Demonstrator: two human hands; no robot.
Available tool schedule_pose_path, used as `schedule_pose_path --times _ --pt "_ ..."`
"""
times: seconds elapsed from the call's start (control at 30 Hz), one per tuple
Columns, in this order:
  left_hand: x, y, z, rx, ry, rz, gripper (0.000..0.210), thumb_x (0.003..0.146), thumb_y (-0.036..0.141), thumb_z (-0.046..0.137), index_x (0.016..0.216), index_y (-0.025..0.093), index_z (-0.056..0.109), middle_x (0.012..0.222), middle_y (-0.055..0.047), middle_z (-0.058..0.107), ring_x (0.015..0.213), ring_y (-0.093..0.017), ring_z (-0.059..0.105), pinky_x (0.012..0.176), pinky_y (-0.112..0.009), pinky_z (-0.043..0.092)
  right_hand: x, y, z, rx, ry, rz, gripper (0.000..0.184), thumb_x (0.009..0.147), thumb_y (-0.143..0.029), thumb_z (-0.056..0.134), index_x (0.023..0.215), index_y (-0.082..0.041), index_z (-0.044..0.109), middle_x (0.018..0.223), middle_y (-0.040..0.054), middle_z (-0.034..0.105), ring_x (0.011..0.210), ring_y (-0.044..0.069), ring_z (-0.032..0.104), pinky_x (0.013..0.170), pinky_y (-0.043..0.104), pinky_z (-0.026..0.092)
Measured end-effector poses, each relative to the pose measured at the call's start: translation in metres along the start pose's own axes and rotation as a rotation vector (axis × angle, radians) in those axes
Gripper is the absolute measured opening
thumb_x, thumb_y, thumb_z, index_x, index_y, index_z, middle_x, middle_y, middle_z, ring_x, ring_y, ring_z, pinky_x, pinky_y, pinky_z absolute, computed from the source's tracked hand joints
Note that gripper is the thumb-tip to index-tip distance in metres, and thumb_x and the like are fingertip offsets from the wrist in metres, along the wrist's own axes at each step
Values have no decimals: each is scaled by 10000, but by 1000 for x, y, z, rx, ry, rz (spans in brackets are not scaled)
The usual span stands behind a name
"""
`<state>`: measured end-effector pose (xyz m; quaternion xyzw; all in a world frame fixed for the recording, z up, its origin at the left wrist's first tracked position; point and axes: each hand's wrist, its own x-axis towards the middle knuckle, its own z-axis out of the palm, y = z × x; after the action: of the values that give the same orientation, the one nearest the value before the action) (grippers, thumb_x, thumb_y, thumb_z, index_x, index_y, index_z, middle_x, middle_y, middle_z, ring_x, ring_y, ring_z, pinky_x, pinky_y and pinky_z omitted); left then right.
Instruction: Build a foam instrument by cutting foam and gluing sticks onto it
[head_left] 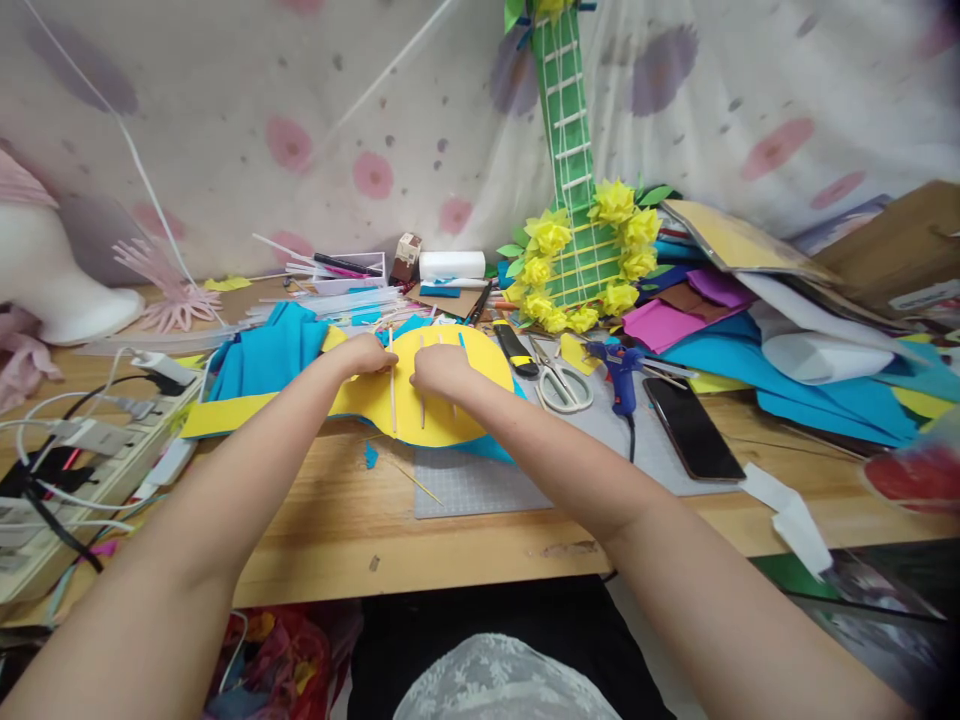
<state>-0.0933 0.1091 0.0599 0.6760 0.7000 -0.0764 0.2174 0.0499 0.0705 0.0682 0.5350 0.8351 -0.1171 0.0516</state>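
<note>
A guitar-shaped cutout (480, 390), yellow on top with blue along its lower edge, lies flat on the table with its long neck pointing left. Several thin strips cross its rounded body. My left hand (366, 356) is closed at the left-hand white strip (393, 400), its fingertips touching the strip's upper part. Just to the right, my right hand (441, 368) is closed over the body beside another white strip (421, 412); its fingertips are hidden, so what it pinches cannot be made out. Below the cutout shows a grey cutting mat (480, 490).
Scissors (564, 388), a black-and-yellow cutter (516, 350), a blue glue gun (621, 378) and a phone (691, 428) lie to the right. Behind stands a green paper guitar (574, 150) with yellow flowers. A cabled power strip (112, 470) borders the left; coloured sheets (750, 350) pile up right.
</note>
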Motion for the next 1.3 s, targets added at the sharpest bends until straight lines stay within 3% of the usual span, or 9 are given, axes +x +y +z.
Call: schedule_pose_path --times 0.3,0.67,0.83,1.03,1.3 --pt "-4 0 3 -64 21 10 185 618 325 534 532 165 568 672 -57 644 576 -149 540 501 -246 374 6 -3 11 2 40 -33 356 771 -330 479 1034 -150 636 1031 151 645 972 256 592 757 323 456" --pt "-5 2 1 -29 -5 14 168 628 320 523 552 172 551 667 -40 635 572 -136 530 498 -226 370 3 -5 7 0 34 -45 359 773 -328 473 1026 -135 636 1017 157 648 962 252 595 760 320 460" --pt "-5 3 0 10 -14 -9 186 631 347 512 601 174 573 724 -48 657 621 -149 563 511 -222 380 0 11 -4 28 50 -9 412 798 -402 414 1028 -138 630 1030 145 644 970 249 589 763 323 457" --pt "-7 5 0 33 -20 -3 202 633 355 506 638 168 579 714 -49 636 618 -156 558 486 -230 364 -4 45 -12 -4 45 112 362 769 -366 445 982 -148 642 1048 122 642 970 245 584 755 307 452" --pt "-9 7 -1 23 -27 -24 181 633 338 521 620 169 583 667 -37 621 593 -148 547 489 -232 369 -4 37 0 -7 -28 103 389 760 -364 461 1031 -138 627 1033 141 642 958 267 589 732 329 463"
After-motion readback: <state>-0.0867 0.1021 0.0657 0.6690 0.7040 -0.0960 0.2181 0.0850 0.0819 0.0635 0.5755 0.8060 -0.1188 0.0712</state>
